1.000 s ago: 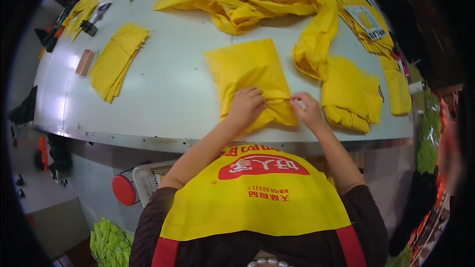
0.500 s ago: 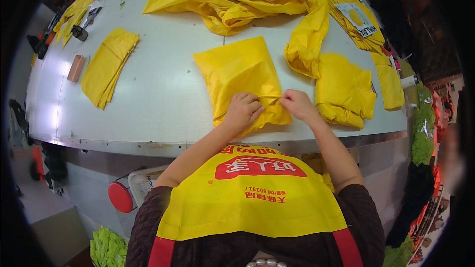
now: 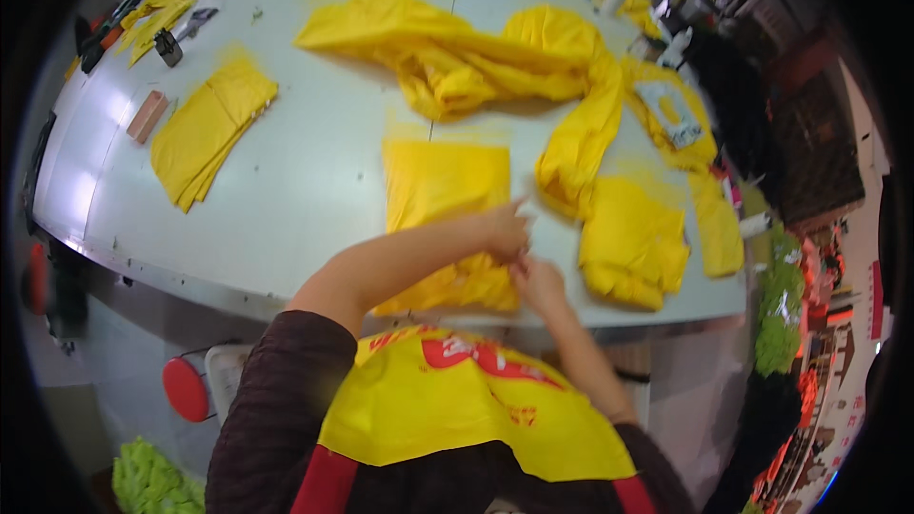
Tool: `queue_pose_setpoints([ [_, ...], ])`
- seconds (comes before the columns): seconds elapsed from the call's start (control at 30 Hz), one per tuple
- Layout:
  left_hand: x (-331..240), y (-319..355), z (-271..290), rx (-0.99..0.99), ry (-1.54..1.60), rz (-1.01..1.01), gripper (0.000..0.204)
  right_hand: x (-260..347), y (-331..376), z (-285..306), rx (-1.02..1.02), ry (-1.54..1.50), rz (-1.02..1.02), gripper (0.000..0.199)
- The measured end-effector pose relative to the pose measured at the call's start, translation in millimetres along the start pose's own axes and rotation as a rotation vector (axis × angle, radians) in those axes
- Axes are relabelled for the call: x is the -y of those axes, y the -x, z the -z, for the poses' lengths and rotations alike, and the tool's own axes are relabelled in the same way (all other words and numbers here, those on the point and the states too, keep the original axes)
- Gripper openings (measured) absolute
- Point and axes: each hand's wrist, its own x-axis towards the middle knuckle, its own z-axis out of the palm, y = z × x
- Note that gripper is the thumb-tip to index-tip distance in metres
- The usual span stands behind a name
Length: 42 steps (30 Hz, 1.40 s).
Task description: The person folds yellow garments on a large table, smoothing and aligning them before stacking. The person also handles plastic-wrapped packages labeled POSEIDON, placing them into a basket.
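A folded yellow fabric bundle lies on the table at its front edge, with a flat far part and a crumpled near part. My left forearm crosses over it. At the bundle's right edge, my left hand has its fingers bent together. Just nearer to me, my right hand is pinched, its fingertips close to my left fingers. Whatever lies between the fingertips is too small and blurred to make out. To the right of my hands sits another folded yellow bundle.
A long crumpled yellow cloth stretches across the far side of the table. Flat folded yellow pieces lie at left beside a brown block. A red round stool stands below the front edge.
My left hand has moved right, off the middle of the bundle to its right edge, close to my right hand. The view has shifted, so the bundle sits lower in it.
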Motion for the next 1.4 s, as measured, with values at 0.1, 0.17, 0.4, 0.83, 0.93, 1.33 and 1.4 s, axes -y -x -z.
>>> queue_pose_setpoints([
  [0.1,4,-48,-8,0.381,0.225,-0.128,0.027,-27,6,-7,0.005,0.038,-0.086,0.022],
  [0.17,15,-25,-4,0.355,0.313,-0.012,0.032,-9,-9,-5,0.042,0.030,-0.040,0.021],
  [0.4,67,-12,-12,0.105,0.627,0.340,0.029,6,-62,8,-0.166,0.186,0.178,0.018],
  [0.83,106,69,-50,-0.455,0.547,1.084,0.031,98,-13,-50,0.389,0.146,0.667,0.016],
  [0.93,57,117,-23,-0.809,0.217,1.017,0.040,76,-17,-29,0.205,-0.294,0.497,0.025],
  [1.33,-41,164,-28,-0.579,0.557,1.332,0.080,4,-105,-60,0.544,-1.450,-0.259,0.052],
  [1.4,-94,162,-2,-0.686,0.566,1.301,0.088,32,-101,-33,0.545,-1.449,-0.137,0.048],
])
